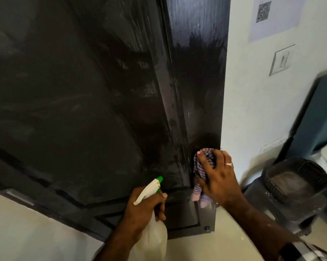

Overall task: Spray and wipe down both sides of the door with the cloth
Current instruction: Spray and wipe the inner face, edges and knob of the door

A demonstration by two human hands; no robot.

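Observation:
A dark, glossy door fills most of the head view, with wet streaks on its right-hand stile. My right hand presses a bunched purple-striped cloth against the door's lower right edge, fingers curled over it. My left hand grips the neck of a translucent spray bottle with a white trigger and green nozzle, held just in front of the door's lower panel, nozzle pointing up toward the door.
A pale wall runs right of the door with a switch plate and a taped paper sheet. A black bin stands on the floor at the right. The pale floor lies below the door.

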